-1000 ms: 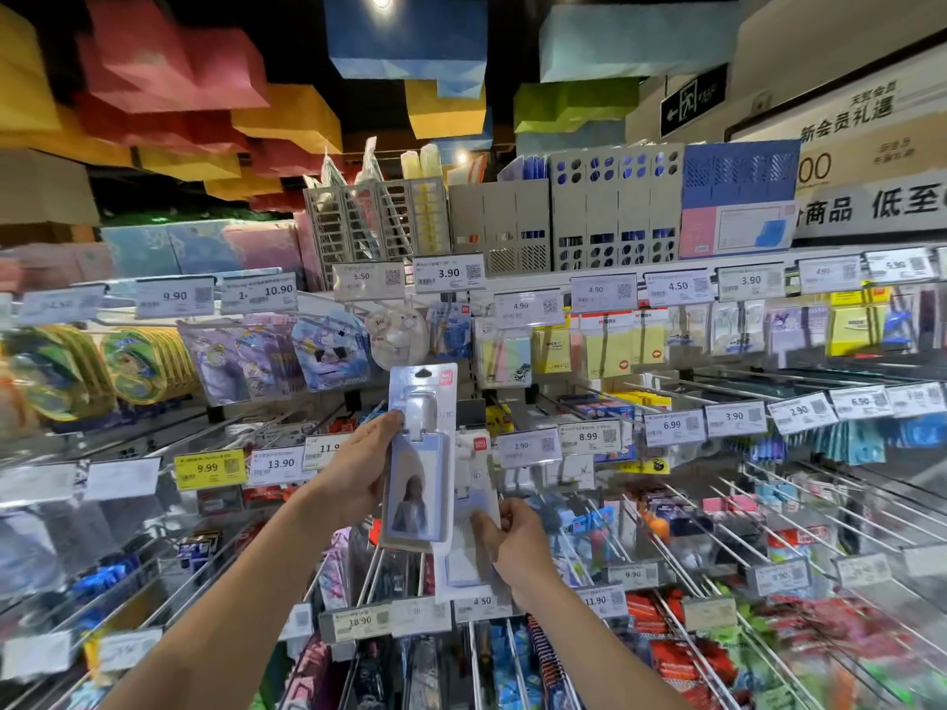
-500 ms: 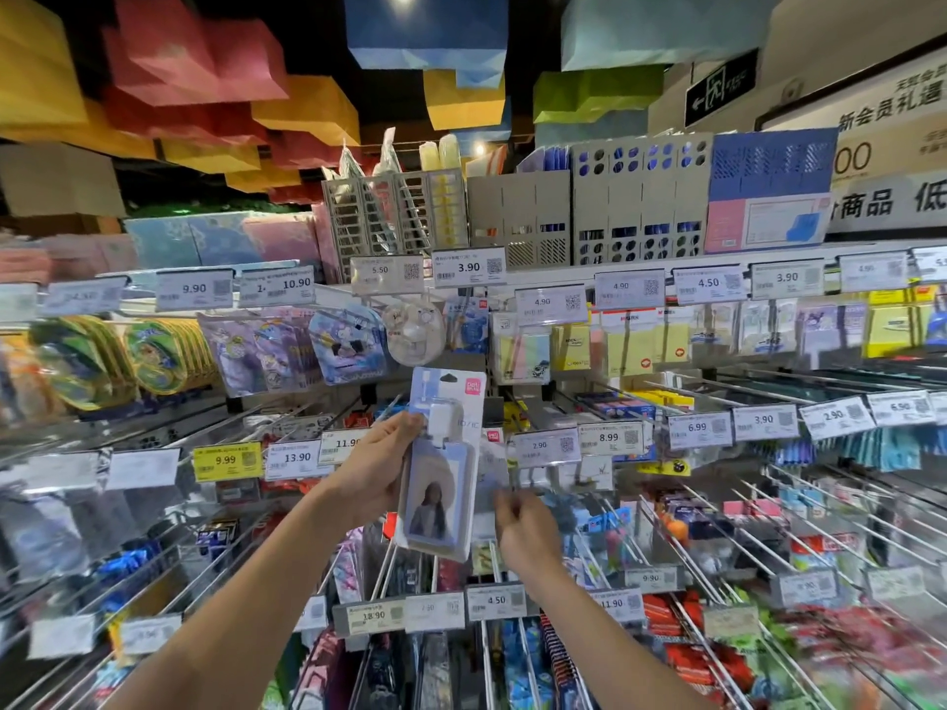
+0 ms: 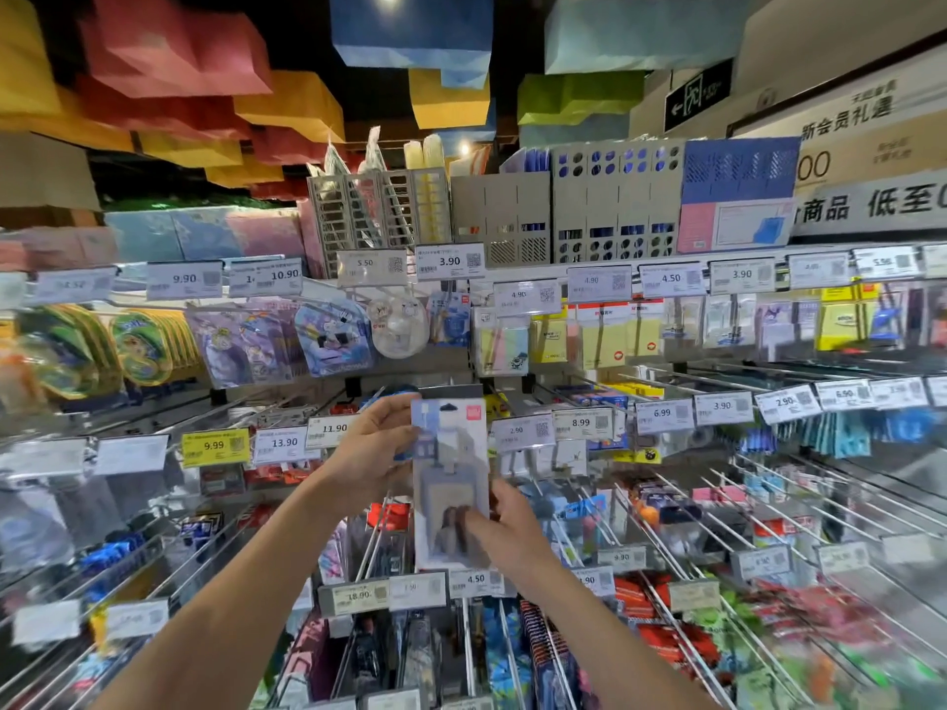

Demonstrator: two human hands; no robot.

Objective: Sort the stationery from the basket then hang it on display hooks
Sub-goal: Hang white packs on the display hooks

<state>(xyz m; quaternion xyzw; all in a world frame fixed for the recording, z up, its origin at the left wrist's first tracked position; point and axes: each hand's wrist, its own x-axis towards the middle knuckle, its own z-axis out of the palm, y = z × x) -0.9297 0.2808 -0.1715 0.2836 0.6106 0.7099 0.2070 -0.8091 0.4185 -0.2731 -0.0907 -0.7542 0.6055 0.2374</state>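
I hold one pale-blue card pack with clear plastic holder (image 3: 450,479): my left grip (image 3: 376,448) pinching its upper-left edge, right grip (image 3: 505,520) its lower-right.

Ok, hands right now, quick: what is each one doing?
Left hand: grips the pack near its top.
Right hand: pinches the pack's lower part; blurred.

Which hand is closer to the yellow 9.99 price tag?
Left. The left hand, holding the packet near its top, sits right of the yellow tag at about its height. The right hand is farther right and lower, holding the packet's lower part.
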